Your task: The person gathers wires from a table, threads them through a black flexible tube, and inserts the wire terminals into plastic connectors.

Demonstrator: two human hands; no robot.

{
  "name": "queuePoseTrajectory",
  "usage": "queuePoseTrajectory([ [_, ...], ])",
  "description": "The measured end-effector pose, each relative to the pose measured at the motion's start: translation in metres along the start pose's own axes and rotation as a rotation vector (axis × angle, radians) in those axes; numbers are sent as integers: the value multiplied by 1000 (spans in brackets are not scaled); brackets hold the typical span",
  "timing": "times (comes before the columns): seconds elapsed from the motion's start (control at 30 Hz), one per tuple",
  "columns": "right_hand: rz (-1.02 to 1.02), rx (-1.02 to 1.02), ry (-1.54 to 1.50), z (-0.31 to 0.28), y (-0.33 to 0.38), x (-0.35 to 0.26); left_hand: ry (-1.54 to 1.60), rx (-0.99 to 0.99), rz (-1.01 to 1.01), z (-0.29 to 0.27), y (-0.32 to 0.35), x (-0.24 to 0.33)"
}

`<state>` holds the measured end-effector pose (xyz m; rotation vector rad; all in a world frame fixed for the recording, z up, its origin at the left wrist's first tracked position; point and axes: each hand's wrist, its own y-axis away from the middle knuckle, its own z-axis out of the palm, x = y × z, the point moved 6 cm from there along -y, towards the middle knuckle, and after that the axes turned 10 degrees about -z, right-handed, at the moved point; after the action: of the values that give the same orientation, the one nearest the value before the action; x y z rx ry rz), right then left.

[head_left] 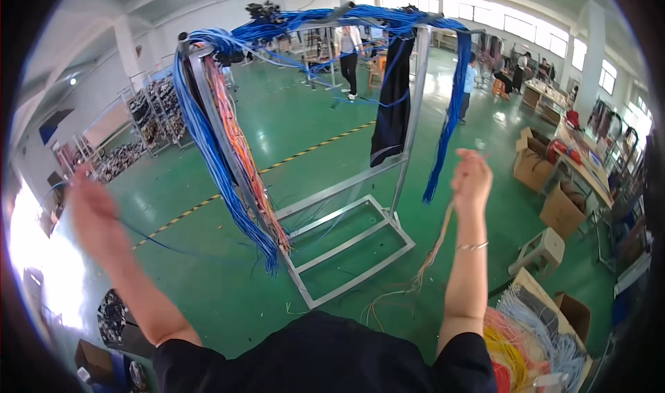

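Observation:
My left hand (97,216) is raised at the far left, blurred by motion, with its fingers closed on a thin blue wire (163,246) that trails off toward the metal rack. On the right, my right hand (473,178) is held up in a fist. A bundle of beige and brownish wires (442,237) hangs from it down to the floor. Between my arms stands the grey metal rack (332,185). Long blue wire bundles (208,144) drape over its top and left side, beside orange and pink wires (239,144). More blue strands (454,109) hang at its right.
A black cloth (393,109) hangs inside the rack. Lower right, a board (528,282) carries coils of coloured wire. Nearby are a stool (540,252), cardboard boxes (562,209) and a worktable (589,175). A person (348,54) stands beyond the rack; others are farther right.

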<state>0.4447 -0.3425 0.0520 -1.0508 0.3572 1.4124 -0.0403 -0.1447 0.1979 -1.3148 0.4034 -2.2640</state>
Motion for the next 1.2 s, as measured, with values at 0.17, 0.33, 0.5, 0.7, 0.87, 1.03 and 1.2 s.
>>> queuePoseTrajectory([
  [0.17, 99, -377, -127, 109, 96, -9, -432, -1046, -281, 115, 147, -131],
  [0.33, 187, -225, -290, 91, 96, 2, -531, -1211, -142, 138, 230, -156],
  [0.5, 96, 21, -234, 51, 107, -2, -526, -1136, -93, 138, 233, -151],
  [0.7, 174, -147, -334, 54, 119, -10, -708, -1363, 70, 134, 261, -160],
  [0.87, 115, -160, -307, 50, 117, -27, -716, -1461, 5, 129, 261, -164],
  [1.03, 61, -127, -38, 43, 114, -29, -640, -1543, -69, 128, 263, -175],
  [1.2, 46, -127, 110, 29, 104, -20, -299, -1458, -161, 163, 220, -193],
])
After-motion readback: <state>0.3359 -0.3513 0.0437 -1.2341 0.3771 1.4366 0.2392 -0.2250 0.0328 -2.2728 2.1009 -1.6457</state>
